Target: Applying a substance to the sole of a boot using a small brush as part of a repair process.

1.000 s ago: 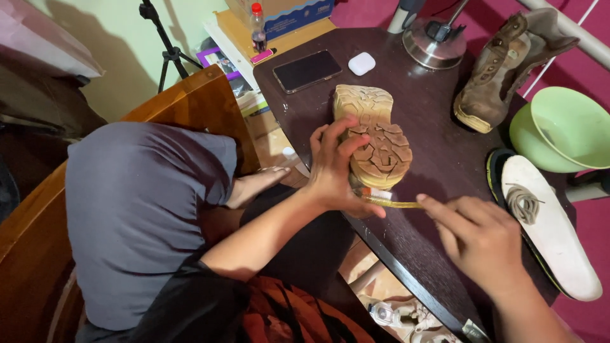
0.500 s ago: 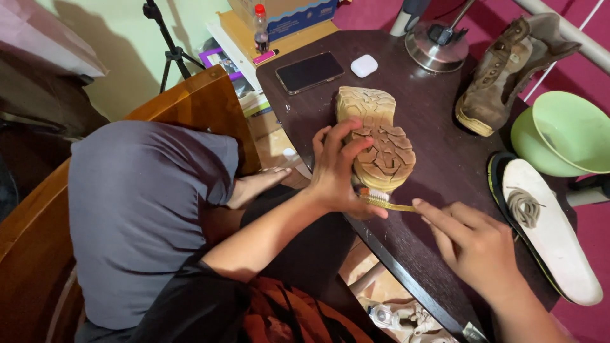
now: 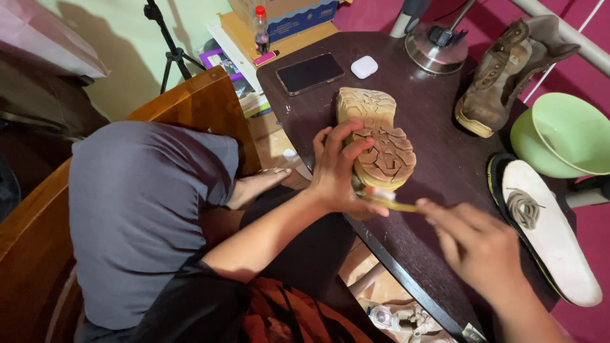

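- Pale green wall [image 3: 127, 32] along the top left, crossed by the shadow of a black tripod [image 3: 166, 44].
- Magenta floor [image 3: 591, 222] to the right and at the top.
- Dark brown wooden table [image 3: 438, 159], glossy, catching warm indoor light.
- Wooden chair [image 3: 197, 101] at left, orange-brown, angled toward the table.
- Cardboard box [image 3: 286, 16] and small bottle with red cap [image 3: 260, 28] on a low yellowish surface by the wall.
- White metal rail [image 3: 565, 32] crossing the top right corner.

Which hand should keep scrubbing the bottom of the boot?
Probably the right hand: it holds the toothbrush against the upturned boot sole. The left hand is busy gripping the boot.
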